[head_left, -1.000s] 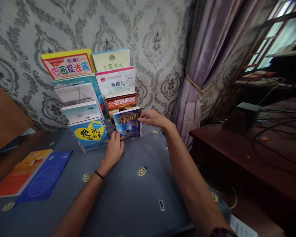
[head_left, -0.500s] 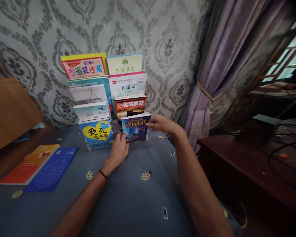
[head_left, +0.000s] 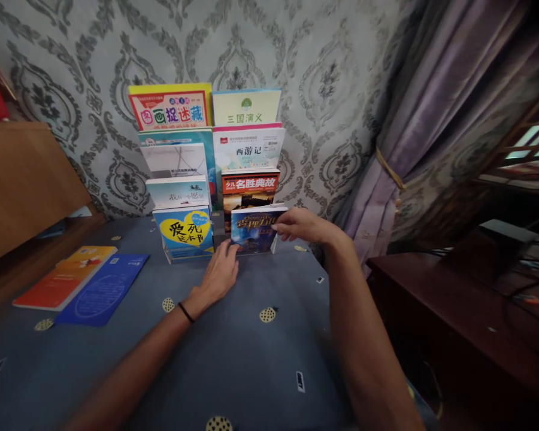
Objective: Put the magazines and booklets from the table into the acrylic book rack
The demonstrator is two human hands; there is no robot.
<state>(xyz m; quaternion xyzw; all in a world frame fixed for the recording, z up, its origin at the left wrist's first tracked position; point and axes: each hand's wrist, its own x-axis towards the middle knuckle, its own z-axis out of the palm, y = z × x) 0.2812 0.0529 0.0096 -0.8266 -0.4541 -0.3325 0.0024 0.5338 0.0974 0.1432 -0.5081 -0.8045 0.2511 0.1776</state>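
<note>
A dark blue book (head_left: pixel 254 230) with gold lettering stands in the lowest right slot of a tiered book rack (head_left: pixel 221 238). My right hand (head_left: pixel 303 226) pinches its right edge between thumb and fingers. At the book's lower left edge is my left hand (head_left: pixel 220 269), with bent fingers at the edge and the thumb against the front. Behind it rises a book with a red title band (head_left: pixel 250 184), below a white book (head_left: pixel 248 149) and a pale green one (head_left: pixel 246 108). A blue book with a yellow heart (head_left: pixel 186 233) fills the lowest left slot.
Two books, one orange (head_left: pixel 67 278) and one blue (head_left: pixel 103 290), lie on the blue tablecloth (head_left: pixel 233 371) at left. A wooden cabinet (head_left: pixel 27 185) stands beyond them. To the right are a purple curtain (head_left: pixel 413 143) and a dark red table (head_left: pixel 426 287) with cables.
The view has shifted slightly, so the rack appears a little further right and higher. Both hands stay at the dark blue book, which looks nearly unmoved in its slot.
</note>
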